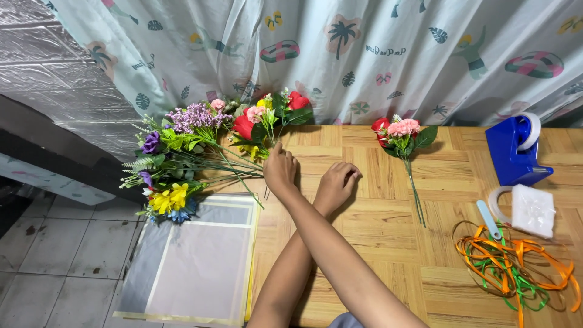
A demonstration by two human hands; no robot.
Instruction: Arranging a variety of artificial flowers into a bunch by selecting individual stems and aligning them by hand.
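Observation:
My forearms cross over the wooden table (376,243). My right hand (280,170) reaches left and closes on the green stems of an artificial sprig with red roses and pink blooms (262,119) at the edge of a flower pile. My left hand (337,183) lies to its right on the table, fingers curled under, with nothing visible in it. A small bunch of red and pink flowers (399,132) with a long stem lies apart, farther right.
A pile of purple, yellow and blue artificial flowers (170,164) hangs over the table's left edge. Clear wrapping sheets (194,261) lie at the front left. A blue tape dispenser (516,149), a tape roll, a white packet (533,209) and tangled orange and green ribbon (516,267) sit at the right. A printed curtain hangs behind.

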